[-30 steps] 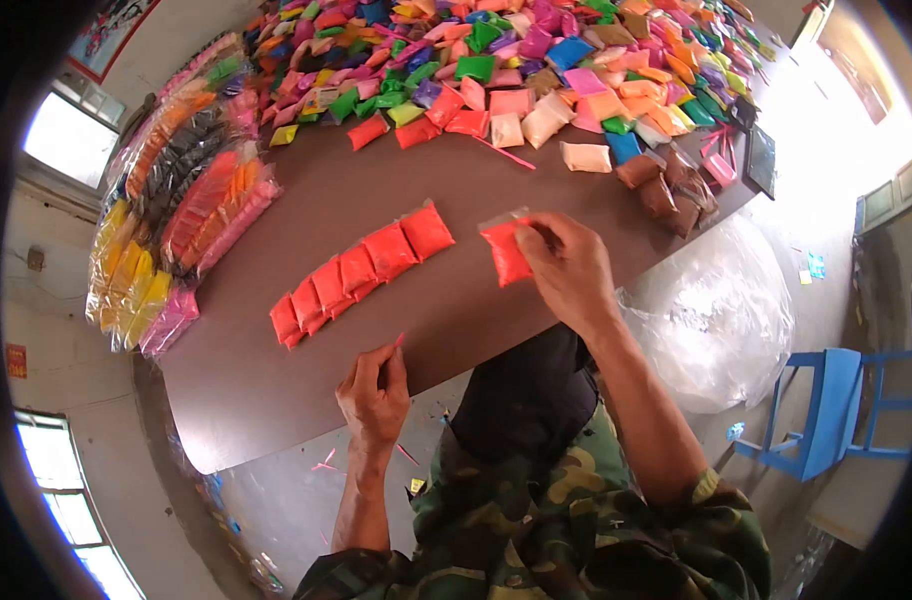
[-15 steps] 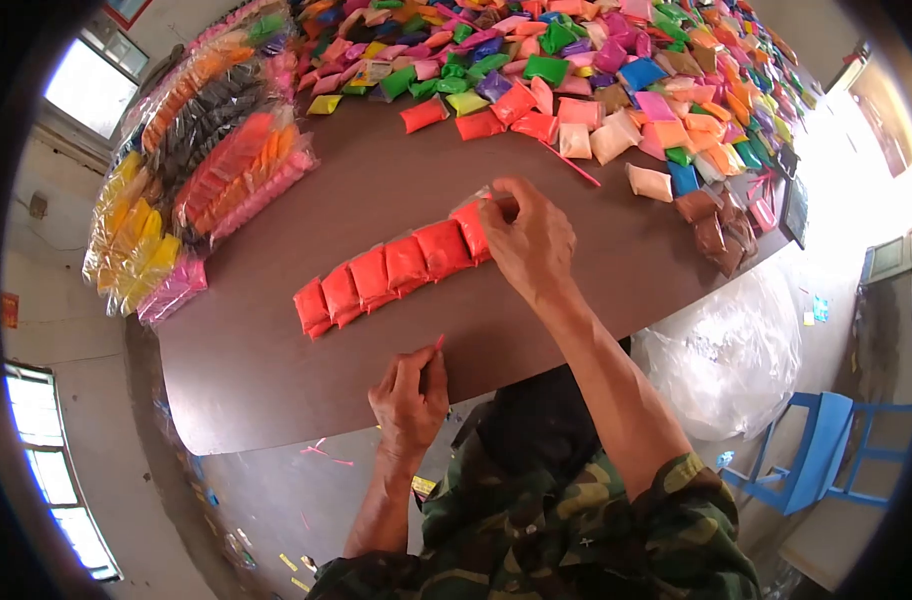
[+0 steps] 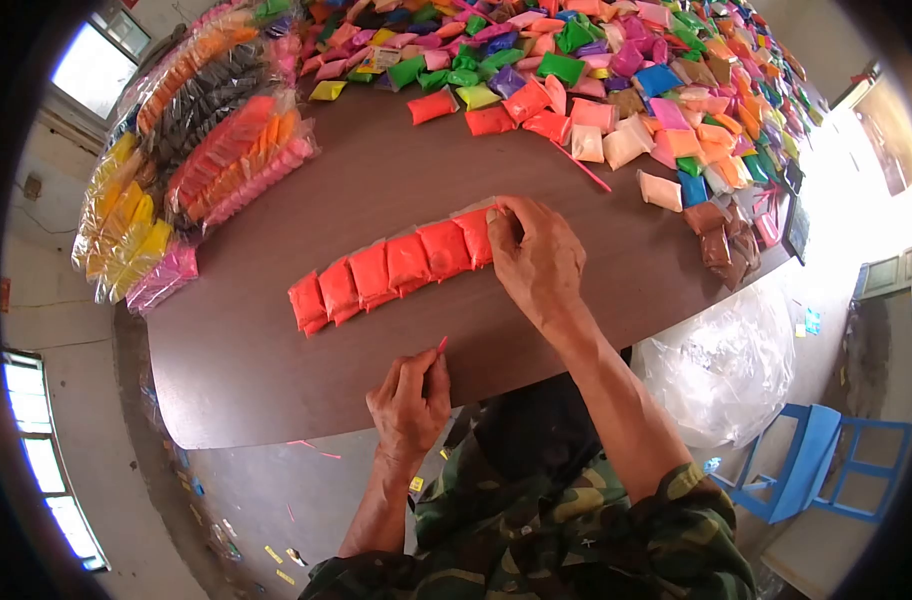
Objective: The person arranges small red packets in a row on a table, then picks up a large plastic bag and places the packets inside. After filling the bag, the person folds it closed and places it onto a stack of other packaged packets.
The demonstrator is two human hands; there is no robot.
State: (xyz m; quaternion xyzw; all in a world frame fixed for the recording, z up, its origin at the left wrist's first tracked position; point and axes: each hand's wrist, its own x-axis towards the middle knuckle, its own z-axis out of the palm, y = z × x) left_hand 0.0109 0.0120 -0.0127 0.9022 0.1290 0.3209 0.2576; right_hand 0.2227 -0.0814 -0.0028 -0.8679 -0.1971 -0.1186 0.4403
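A row of several red packets [image 3: 406,264] lies on the brown table [image 3: 266,390], slanting up toward the right. My right hand [image 3: 538,250] has its thumb and fingers closed on the rightmost red packet [image 3: 474,238], at its right edge. Below the row, near the table's front edge, my left hand [image 3: 410,398] is closed in a pinch, with the tip of a thin pink strip [image 3: 443,344] sticking up from its fingers.
A heap of many-coloured packets [image 3: 576,70] covers the back. Bagged rows of packets [image 3: 238,165] stand at the left. Brown packets [image 3: 721,245] lie at the right edge, with a clear plastic bag [image 3: 721,360] and blue stool [image 3: 801,460] below.
My right hand has lowered slightly, and the rightmost packet now lies more in line with the row. My left hand stays in nearly the same place. The camera view has shifted a little.
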